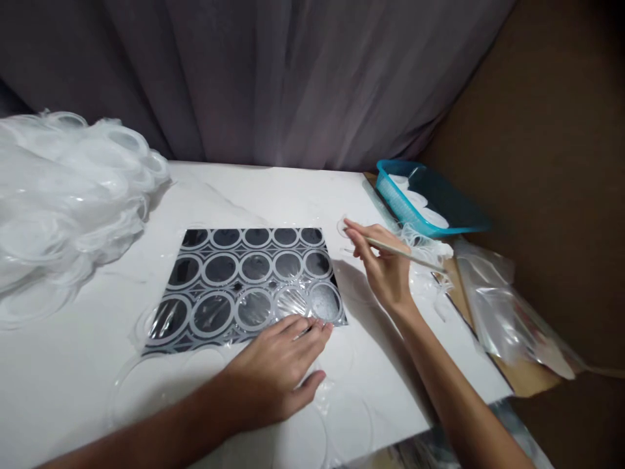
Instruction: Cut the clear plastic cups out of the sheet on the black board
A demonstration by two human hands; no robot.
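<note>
My left hand (286, 368) lies flat with fingers stretched out, its fingertips on the near right edge of a glossy black sheet (237, 286). Rows of pale rings with black centres cover this sheet, and a clear film over it catches the light. Between the thumb and fingers of my right hand (383, 270) is a thin pale stick (390, 245), slanting back to the right. The stick's working tip is hidden by my fingers, so its kind is unclear. At those fingertips sits a small clear round piece (342, 227), right of the sheet.
A heap of translucent white ring-patterned film (73, 195) fills the left of the white table (234, 189). Far right stands a blue plastic basket (430, 225) with white discs. Stringy clear scraps (422, 247) and plastic bags (493, 306) lie nearby. A grey curtain (254, 78) hangs behind.
</note>
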